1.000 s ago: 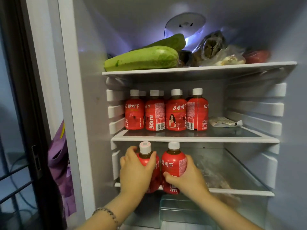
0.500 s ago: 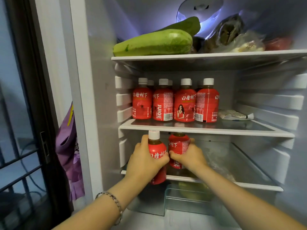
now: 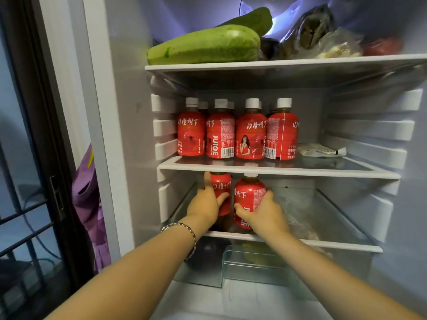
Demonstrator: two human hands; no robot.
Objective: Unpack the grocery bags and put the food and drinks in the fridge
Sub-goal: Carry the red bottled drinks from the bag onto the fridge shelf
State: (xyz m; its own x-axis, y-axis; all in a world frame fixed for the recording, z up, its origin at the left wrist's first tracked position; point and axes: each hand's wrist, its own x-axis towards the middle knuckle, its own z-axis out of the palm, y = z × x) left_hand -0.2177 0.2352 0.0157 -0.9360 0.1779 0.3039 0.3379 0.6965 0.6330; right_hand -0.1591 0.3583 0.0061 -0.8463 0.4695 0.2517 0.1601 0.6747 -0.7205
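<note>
A home, seen from in front of an open household fridge point(image 3: 129, 135); its white shelves point(image 3: 300, 171) hold big green gourds point(image 3: 208, 46), bagged food point(image 3: 323, 38) and a row of red juice bottles point(image 3: 238, 135) (all one brand); a clear drawer point(image 3: 254, 262) sits below; a purple garment point(image 3: 87, 192) hangs beside it, near a dark-framed glass door point(image 3: 34, 158).

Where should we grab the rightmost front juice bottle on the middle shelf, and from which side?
Wrap the wide labelled body of the rightmost front juice bottle, coming from the front-right. It stands upright; a neighbouring bottle crowds its left and others stand behind, but its right is free up to the white packet. The cap is narrower, a poorer hold.
</note>
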